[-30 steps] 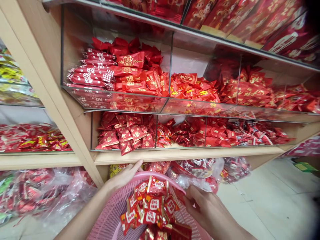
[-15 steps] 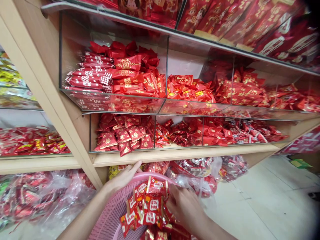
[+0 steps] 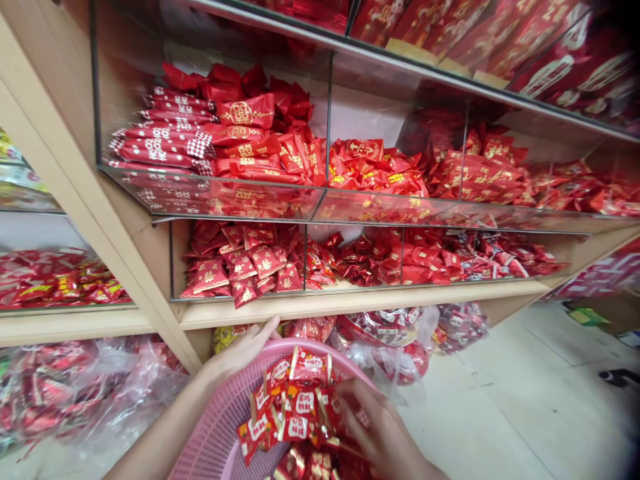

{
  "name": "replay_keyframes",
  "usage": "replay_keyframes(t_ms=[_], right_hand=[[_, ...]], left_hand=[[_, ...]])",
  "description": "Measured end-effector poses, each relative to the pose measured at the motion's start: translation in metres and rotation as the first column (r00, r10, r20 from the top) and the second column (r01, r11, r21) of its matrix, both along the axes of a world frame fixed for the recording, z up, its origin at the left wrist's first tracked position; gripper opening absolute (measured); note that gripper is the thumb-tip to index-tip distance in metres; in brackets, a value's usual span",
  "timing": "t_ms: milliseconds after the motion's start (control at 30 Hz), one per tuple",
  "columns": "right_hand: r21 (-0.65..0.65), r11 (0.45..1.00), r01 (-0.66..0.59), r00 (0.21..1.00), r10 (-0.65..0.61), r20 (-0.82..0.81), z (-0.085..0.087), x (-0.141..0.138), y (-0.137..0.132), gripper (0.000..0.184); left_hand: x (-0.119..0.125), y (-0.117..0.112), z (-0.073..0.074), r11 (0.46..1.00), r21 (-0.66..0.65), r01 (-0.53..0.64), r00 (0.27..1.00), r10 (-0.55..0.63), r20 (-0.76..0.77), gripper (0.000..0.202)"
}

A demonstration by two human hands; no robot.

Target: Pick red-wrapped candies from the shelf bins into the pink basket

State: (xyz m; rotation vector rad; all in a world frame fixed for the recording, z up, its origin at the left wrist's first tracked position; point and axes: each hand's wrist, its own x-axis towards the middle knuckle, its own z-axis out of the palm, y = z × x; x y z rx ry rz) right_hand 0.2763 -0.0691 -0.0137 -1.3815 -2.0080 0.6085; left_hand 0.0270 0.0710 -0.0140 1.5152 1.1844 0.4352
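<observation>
A pink perforated plastic basket (image 3: pixel 215 417) stands low in front of me, holding a heap of small red wrapped snack packets (image 3: pixel 300 403) with white labels. At its far left rim is my left hand (image 3: pixel 243 353), gripping the basket with the fingertips pointing towards the shelf edge. My right hand (image 3: pixel 383 427) reaches inside on the right, its fingers bent around a red packet among the others. Motion smears that hand a little, and part of what it touches is hidden.
A wooden shelf edge (image 3: pixel 360 301) runs just beyond the basket. Above it, clear-fronted bins hold red packets (image 3: pixel 257 263) and longer red sachets (image 3: pixel 170 143). Plastic bags of sweets (image 3: pixel 390 347) sit under the shelf; another bag (image 3: pixel 75 393) lies left. Tiled floor (image 3: pixel 500 400) extends right.
The view has shifted slightly. My right hand has moved a little down and right among the packets, its fingers less bunched. My left hand stays at the basket rim.
</observation>
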Motion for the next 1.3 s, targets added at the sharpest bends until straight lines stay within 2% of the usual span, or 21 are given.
replay_keyframes(t_ms=[233, 400, 500, 600, 733, 800, 900, 967, 1067, 1300], right_hand=[[-0.032, 0.995, 0.097, 0.99, -0.1, -0.099, -0.004, 0.022, -0.007, 0.019], [0.083, 0.975, 0.207, 0.969, -0.193, -0.156, -0.008, 0.031, -0.008, 0.018], [0.146, 0.961, 0.236, 0.966, -0.216, -0.142, -0.001, 0.034, 0.001, 0.018], [0.242, 0.945, 0.218, 0.975, -0.202, -0.09, 0.02, 0.035, 0.026, 0.019], [0.371, 0.912, 0.173, 0.984, -0.174, -0.031, 0.06, 0.038, 0.087, 0.018], [0.367, 0.913, 0.176, 0.972, -0.22, 0.08, 0.08, 0.038, 0.123, 0.015], [0.288, 0.932, 0.219, 0.892, -0.311, 0.329, 0.1, 0.032, 0.173, 0.01], [0.254, 0.935, 0.247, 0.853, -0.334, 0.401, 0.105, 0.024, 0.198, 0.01], [0.216, 0.936, 0.279, 0.815, -0.349, 0.462, 0.104, 0.012, 0.221, 0.017], [0.192, 0.929, 0.316, 0.792, -0.369, 0.487, 0.097, 0.007, 0.23, 0.015]], left_hand=[[0.001, -0.001, 0.004, 1.0, 0.02, -0.018, 0.999, 0.019, -0.041, 0.068], [0.003, -0.002, 0.007, 1.0, -0.009, -0.015, 0.999, 0.015, -0.036, 0.07], [0.004, -0.002, 0.009, 1.0, -0.015, -0.009, 0.998, 0.008, -0.06, 0.071], [0.004, -0.003, 0.013, 1.0, -0.009, -0.026, 0.997, 0.025, -0.079, 0.073], [0.004, -0.004, 0.014, 0.999, 0.014, -0.052, 0.994, 0.053, -0.093, 0.071], [0.004, -0.003, 0.014, 0.998, 0.005, -0.061, 0.993, 0.061, -0.097, 0.069], [0.003, -0.001, 0.011, 0.997, -0.013, -0.07, 0.992, 0.069, -0.103, 0.069], [0.003, 0.0, 0.009, 0.997, -0.023, -0.074, 0.993, 0.072, -0.093, 0.069], [0.002, 0.002, 0.005, 0.997, -0.022, -0.072, 0.994, 0.07, -0.085, 0.068], [0.002, 0.004, 0.002, 0.998, -0.014, -0.069, 0.996, 0.068, -0.049, 0.068]])
